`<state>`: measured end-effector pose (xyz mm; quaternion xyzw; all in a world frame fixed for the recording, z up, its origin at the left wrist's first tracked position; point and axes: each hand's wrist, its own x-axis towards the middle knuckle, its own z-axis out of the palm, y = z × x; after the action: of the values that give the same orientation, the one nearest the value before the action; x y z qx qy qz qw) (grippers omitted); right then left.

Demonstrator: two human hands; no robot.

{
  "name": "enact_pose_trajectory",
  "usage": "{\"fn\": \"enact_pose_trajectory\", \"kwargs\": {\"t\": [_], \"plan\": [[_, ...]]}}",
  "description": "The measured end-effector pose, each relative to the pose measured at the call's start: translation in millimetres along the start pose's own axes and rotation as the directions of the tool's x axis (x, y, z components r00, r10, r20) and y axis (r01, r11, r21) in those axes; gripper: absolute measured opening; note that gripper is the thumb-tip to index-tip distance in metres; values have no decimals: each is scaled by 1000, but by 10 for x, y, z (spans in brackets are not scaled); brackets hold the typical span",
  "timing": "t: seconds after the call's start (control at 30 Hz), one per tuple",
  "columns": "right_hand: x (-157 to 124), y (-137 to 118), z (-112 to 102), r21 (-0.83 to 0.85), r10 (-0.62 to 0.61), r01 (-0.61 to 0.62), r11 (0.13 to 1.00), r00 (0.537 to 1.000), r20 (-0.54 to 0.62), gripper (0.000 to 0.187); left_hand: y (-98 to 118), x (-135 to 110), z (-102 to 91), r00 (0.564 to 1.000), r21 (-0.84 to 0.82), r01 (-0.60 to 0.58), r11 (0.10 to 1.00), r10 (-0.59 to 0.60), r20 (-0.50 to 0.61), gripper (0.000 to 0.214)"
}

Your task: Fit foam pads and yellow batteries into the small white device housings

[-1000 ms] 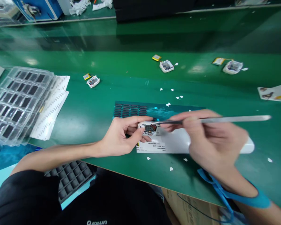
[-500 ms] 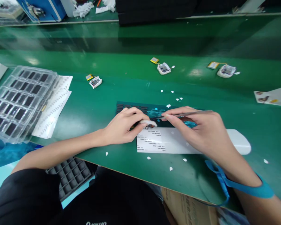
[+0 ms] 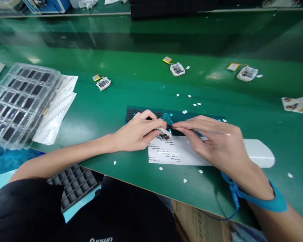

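Note:
My left hand (image 3: pixel 137 131) is closed round a small white device shell (image 3: pixel 163 133) with a circuit board showing inside, held just above a white label strip (image 3: pixel 178 153) on the green bench. My right hand (image 3: pixel 212 141) pinches metal tweezers (image 3: pixel 199 130), whose tip meets the shell's upper edge. Behind both hands lies a dark blue sheet (image 3: pixel 171 117) carrying rows of small black pads. A blue wrist strap (image 3: pixel 262 198) circles my right wrist.
A clear blister tray (image 3: pixel 17 104) of black parts sits at left on printed papers (image 3: pixel 58 107). Three white shells with yellow batteries lie farther back (image 3: pixel 103 83) (image 3: pixel 177 69) (image 3: pixel 246 72). White paper bits (image 3: pixel 189 101) dot the bench. A black grid tray (image 3: pixel 74 186) sits below the bench edge.
Both hands have lowered and moved away from me onto the blue sheet's edge. The tweezers dropped from a raised, level position to touch the shell.

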<state>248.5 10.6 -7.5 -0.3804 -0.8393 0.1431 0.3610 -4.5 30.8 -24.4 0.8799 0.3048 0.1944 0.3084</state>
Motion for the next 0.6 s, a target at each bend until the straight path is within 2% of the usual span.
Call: {"fn": "enact_pose_trajectory", "kwargs": {"t": [0.13,0.2,0.27,0.3,0.33,0.37,0.4,0.43,0.47,0.5,0.53,0.6], "plan": [[13,-13,-69,-112,59,-69,991,994,-91,22,14,-19,21,1000,65,6,998,-6,0,28],[28,-27,-112,-123,73,-90,988,988,-137,22,67,-47,12,999,86,-51,995,51,6,26],[38,-53,-136,-95,33,-49,994,987,-159,31,154,-73,-26,988,-1,-157,988,157,-2,18],[41,-72,-141,-80,3,-16,997,987,-161,39,201,-79,-54,982,-83,-189,978,186,-45,14],[42,-96,-141,-70,-25,14,997,987,-160,48,241,-79,-86,979,-183,-180,967,159,-125,12],[41,-124,-139,-66,-40,30,997,987,-156,56,268,-70,-119,972,-294,-129,947,62,-228,13],[38,-155,-135,-67,-43,32,997,987,-158,62,278,-53,-151,943,-418,-53,907,-93,-320,17],[33,-190,-131,-72,-38,26,997,986,-160,67,269,-29,-178,887,-552,26,834,-274,-372,22],[24,-228,-129,-82,-28,16,996,987,-158,69,242,-2,-201,823,-679,85,730,-435,-364,24],[12,-266,-129,-101,-26,10,995,987,-160,70,204,27,-217,772,-785,123,607,-556,-308,24],[-3,-305,-133,-125,-33,13,992,987,-157,72,162,53,-226,746,-862,143,486,-626,-229,21],[-39,-379,-154,-178,-71,48,983,989,-127,76,97,87,-225,749,-938,161,306,-657,-86,13]]}}
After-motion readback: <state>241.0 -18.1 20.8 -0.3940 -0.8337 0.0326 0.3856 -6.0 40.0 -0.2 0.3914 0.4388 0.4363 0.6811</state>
